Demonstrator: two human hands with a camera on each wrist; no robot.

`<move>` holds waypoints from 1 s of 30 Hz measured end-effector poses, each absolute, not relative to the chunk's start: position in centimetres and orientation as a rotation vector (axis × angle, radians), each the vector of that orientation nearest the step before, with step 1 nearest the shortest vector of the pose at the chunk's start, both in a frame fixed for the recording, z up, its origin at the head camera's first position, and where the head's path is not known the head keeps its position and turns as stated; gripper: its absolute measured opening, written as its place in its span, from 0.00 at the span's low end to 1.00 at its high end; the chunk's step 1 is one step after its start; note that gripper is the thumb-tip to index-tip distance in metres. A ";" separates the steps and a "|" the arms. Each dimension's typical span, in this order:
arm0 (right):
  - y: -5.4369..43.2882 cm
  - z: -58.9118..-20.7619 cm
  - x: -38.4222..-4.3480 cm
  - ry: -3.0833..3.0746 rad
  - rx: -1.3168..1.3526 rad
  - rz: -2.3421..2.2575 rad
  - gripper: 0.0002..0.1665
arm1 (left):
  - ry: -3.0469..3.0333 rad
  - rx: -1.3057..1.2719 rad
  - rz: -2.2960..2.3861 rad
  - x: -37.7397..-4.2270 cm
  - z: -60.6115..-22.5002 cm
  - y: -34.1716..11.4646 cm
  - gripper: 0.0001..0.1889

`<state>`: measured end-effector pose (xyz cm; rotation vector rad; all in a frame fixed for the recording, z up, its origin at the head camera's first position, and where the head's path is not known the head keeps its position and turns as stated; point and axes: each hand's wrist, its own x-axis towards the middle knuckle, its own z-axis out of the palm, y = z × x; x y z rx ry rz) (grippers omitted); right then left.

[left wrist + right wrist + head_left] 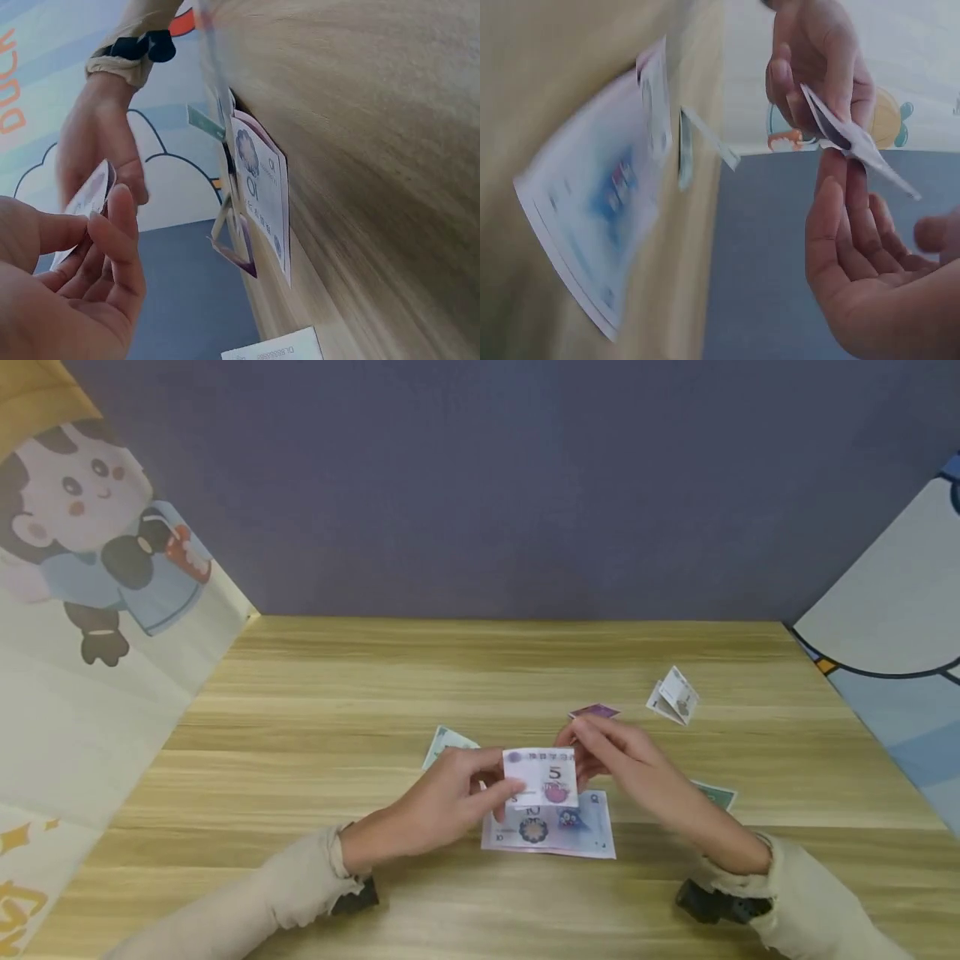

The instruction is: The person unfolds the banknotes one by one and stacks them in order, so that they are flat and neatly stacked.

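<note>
My left hand (453,793) pinches a folded play banknote (536,767) marked 5 between thumb and fingers. It is held up over larger notes (551,843) that lie flat on the table, the top one marked 10. My right hand (637,768) is at the folded note's right edge, fingers loosely bent. In the right wrist view, the right hand's fingertips (832,163) are right at the underside of the folded note (874,161), with the palm turned up. The left wrist view shows the folded note (94,191) nearly edge-on.
Folded notes stand about the wood-grain table (262,760): a pale green one (446,741) left, a purple one (596,711) behind my right hand, a grey one (678,696) farther back, a green one (716,794) behind my right forearm. A dark wall (510,493) rises behind the table.
</note>
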<state>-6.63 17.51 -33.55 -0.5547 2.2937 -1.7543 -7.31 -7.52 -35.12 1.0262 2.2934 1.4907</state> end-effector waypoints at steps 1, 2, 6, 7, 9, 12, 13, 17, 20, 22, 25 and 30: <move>17.5 -33.7 -6.7 2.262 -0.503 -1.760 0.24 | 2.277 1.019 1.496 -7.4 -35.1 -7.5 0.08; 17.5 -33.9 -6.8 2.234 -0.463 -1.760 0.26 | 2.263 1.020 1.496 -7.4 -35.1 -7.6 0.07; 17.1 -34.7 -6.6 2.168 -0.431 -1.695 0.28 | 2.239 1.081 1.477 -7.7 -35.3 -7.5 0.11; 16.9 -34.9 -6.5 2.167 -0.449 -1.671 0.28 | 2.240 1.098 1.470 -7.8 -35.4 -7.5 0.13; 16.6 -35.1 -6.2 2.152 -0.496 -1.630 0.27 | 2.223 1.118 1.472 -7.9 -35.5 -7.5 0.13; 16.2 -35.3 -5.7 2.119 -0.550 -1.583 0.25 | 2.183 1.091 1.489 -7.8 -35.7 -7.6 0.11; 16.1 -35.3 -5.5 2.115 -0.571 -1.576 0.25 | 2.162 1.071 1.503 -7.7 -35.8 -7.6 0.11; 15.9 -35.4 -4.9 2.086 -0.598 -1.581 0.27 | 2.091 0.999 1.585 -7.3 -36.0 -7.7 0.09; 15.6 -35.5 -4.5 2.086 -0.622 -1.602 0.26 | 2.084 0.978 1.637 -7.1 -36.0 -7.8 0.07; 15.4 -35.6 -4.4 2.085 -0.637 -1.615 0.26 | 2.110 0.969 1.660 -7.0 -35.9 -7.9 0.08; 15.1 -35.8 -4.3 2.105 -0.660 -1.628 0.25 | 2.141 0.948 1.677 -7.0 -35.7 -8.0 0.09; 14.9 -36.4 -4.1 2.178 -0.690 -1.674 0.21 | 2.144 0.936 1.667 -7.0 -35.6 -8.1 0.08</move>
